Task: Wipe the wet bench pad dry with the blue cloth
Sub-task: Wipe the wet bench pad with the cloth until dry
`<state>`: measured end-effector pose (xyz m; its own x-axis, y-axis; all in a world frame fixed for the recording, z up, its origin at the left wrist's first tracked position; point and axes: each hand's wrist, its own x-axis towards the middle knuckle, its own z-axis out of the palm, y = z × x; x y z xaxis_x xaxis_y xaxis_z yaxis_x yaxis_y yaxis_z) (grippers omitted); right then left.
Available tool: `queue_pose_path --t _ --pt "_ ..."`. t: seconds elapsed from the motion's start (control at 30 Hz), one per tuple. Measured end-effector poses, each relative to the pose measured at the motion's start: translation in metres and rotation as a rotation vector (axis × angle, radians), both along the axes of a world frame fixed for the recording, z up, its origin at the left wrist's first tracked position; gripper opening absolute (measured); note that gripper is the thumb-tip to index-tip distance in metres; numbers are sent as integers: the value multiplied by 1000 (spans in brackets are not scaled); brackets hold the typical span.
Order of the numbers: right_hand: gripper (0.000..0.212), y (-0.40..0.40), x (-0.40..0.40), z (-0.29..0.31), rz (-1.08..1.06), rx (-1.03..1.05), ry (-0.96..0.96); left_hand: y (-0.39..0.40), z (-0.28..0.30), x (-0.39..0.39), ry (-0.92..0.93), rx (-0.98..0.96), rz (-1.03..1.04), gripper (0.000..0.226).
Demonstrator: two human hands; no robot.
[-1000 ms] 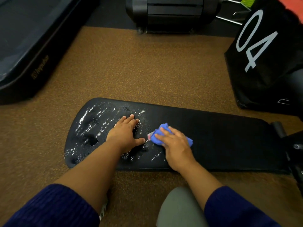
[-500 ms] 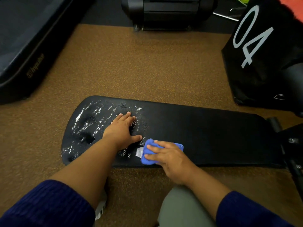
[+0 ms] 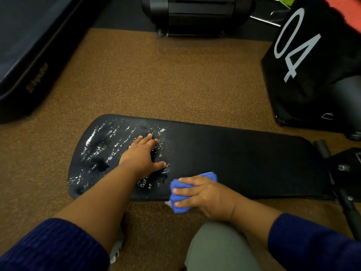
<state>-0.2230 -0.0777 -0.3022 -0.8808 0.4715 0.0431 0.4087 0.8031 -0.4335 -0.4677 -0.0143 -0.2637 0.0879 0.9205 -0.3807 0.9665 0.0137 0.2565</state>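
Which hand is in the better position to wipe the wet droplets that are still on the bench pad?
The right hand, probably. It already holds the blue cloth at the near edge of the bench pad, just right of the wet droplets. The left hand lies flat and empty on the wet part.

We see a brown speckled floor (image 3: 156, 79) carrying a long black bench pad (image 3: 244, 163), whose left half glistens with water drops while its right half looks matte. Our left hand (image 3: 142, 157) lies flat on the wet part. Our right hand (image 3: 205, 194) presses the blue cloth (image 3: 178, 189) at the pad's near edge. A black bag marked 04 (image 3: 304, 61) stands on the floor beyond.
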Motion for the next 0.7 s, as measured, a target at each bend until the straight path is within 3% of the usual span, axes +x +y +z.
queue_pose_path --t 0.13,0.3,0.47,0.57,0.7 --pt "47 1 -33 -7 54 -2 33 0 0 -1 -25 13 15 92" --pt "33 -1 23 0 45 -18 58 -1 1 -2 -18 -2 9 93" --pt "58 -2 84 4 -11 59 -137 -2 3 -3 -6 -3 2 92" --pt "46 -2 70 4 -185 45 32 -2 4 -2 6 -9 -10 93" --pt "36 31 20 10 -600 58 303 -2 7 -3 -1 -12 -23 91"
